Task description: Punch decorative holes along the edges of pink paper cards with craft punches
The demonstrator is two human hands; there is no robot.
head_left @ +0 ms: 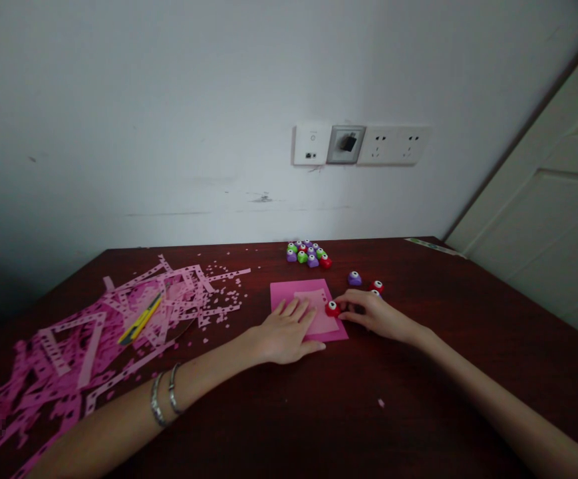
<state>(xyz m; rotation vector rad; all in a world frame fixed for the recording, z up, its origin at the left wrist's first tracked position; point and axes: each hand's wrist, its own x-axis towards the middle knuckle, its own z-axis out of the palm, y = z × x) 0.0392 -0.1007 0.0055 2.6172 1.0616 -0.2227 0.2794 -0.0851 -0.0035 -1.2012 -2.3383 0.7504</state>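
Observation:
My left hand (285,332) lies flat with spread fingers on a light pink sheet of paper (324,324), which rests on a larger, darker pink sheet (281,289). A few small punched holes show near the light sheet's upper right edge. At that right edge sits a red craft punch (332,309) with a white and black top. My right hand (372,313) has its thumb and fingers closed on the punch's right side. Just beyond this hand stand a purple punch (354,278) and another red punch (377,286), with one more partly hidden behind the knuckles.
Several purple, green and red punches (302,257) cluster at the table's back edge. On the left, punched pink paper strips (89,339) lie heaped with small cut-outs, a yellow utility knife (142,319) on top. Wall sockets (393,146) are above the dark red table (318,412).

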